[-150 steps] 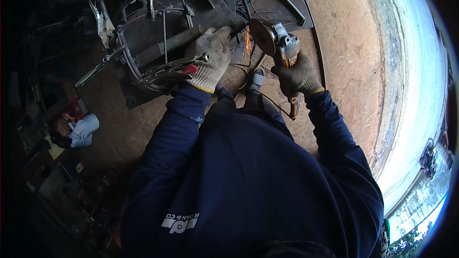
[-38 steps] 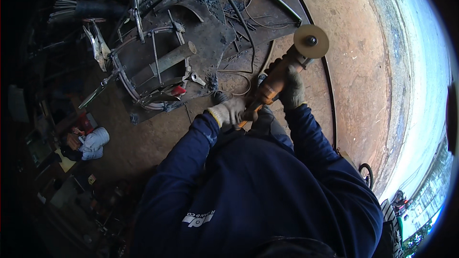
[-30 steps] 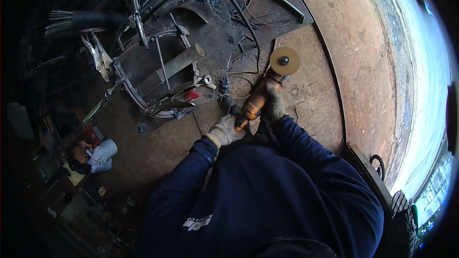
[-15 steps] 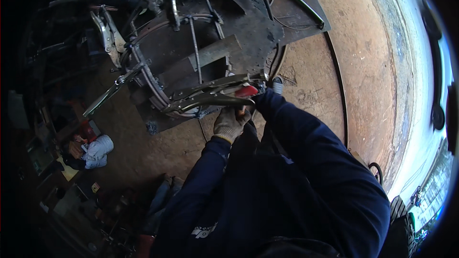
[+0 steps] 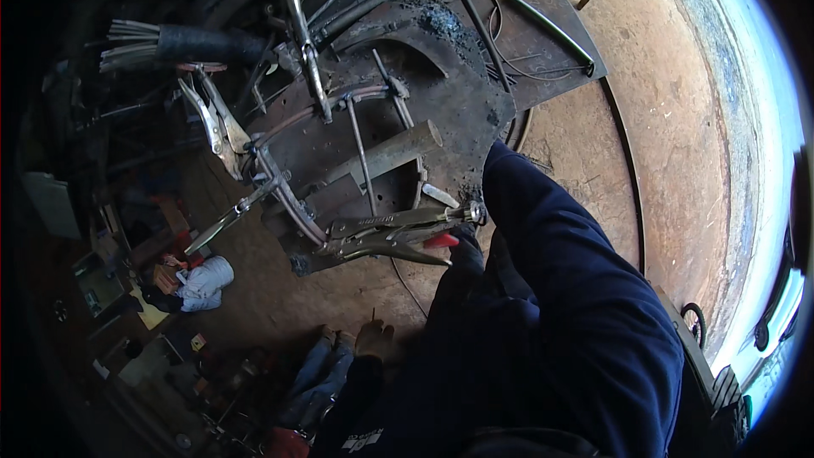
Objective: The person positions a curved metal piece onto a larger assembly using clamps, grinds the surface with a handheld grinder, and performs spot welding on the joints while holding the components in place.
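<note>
My left hand, in a dim glove, is low beside my body and apart from the workpiece. It looks closed, with a thin tip rising from it that I cannot make out. My right sleeve reaches up to the table's right side; the hand itself is hidden. Close by, locking pliers lie along the near edge, their jaws at a curved metal frame. A red part shows behind their lower handle. More locking pliers and a slimmer clamp grip the frame's left side.
The frame rests on a dark steel table, with a rod and a metal bar across it. Bundled rods lie back left. A side plate carries a tube. A person's legs show below.
My left hand has drawn back from the pliers toward my body. The table and frame now appear lower and further right in view. The pliers stay on the frame.
</note>
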A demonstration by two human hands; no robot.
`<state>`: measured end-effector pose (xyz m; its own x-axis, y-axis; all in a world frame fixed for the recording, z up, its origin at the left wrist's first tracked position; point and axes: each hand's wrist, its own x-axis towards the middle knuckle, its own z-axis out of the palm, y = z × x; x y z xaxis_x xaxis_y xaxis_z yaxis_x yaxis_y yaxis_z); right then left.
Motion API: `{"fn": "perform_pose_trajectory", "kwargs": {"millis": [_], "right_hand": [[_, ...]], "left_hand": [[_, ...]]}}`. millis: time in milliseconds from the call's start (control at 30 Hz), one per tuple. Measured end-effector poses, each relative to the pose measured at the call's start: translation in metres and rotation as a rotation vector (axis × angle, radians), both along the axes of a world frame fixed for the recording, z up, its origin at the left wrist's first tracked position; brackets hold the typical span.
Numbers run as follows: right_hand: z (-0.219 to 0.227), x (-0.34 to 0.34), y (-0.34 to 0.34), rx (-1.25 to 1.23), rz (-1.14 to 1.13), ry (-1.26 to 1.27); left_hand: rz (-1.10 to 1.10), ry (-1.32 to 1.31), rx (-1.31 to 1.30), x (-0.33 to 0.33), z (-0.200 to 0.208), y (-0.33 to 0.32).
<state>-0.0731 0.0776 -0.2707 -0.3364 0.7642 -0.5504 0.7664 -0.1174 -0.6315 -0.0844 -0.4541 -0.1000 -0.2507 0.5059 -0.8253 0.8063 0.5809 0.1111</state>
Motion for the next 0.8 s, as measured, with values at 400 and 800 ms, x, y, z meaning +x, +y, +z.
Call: {"fn": "perform_pose_trajectory", "kwargs": {"millis": [400,800], "right_hand": [[-0.001,-0.001,0.022,0.003,0.039,-0.025],[0.061,0.050,-0.010,0.180,0.188,-0.166]], "left_hand": [[0.048,-0.005,0.027,-0.008,-0.034,-0.032],[1.074,0.067,-0.024,0.002,0.028,0.062]]}}
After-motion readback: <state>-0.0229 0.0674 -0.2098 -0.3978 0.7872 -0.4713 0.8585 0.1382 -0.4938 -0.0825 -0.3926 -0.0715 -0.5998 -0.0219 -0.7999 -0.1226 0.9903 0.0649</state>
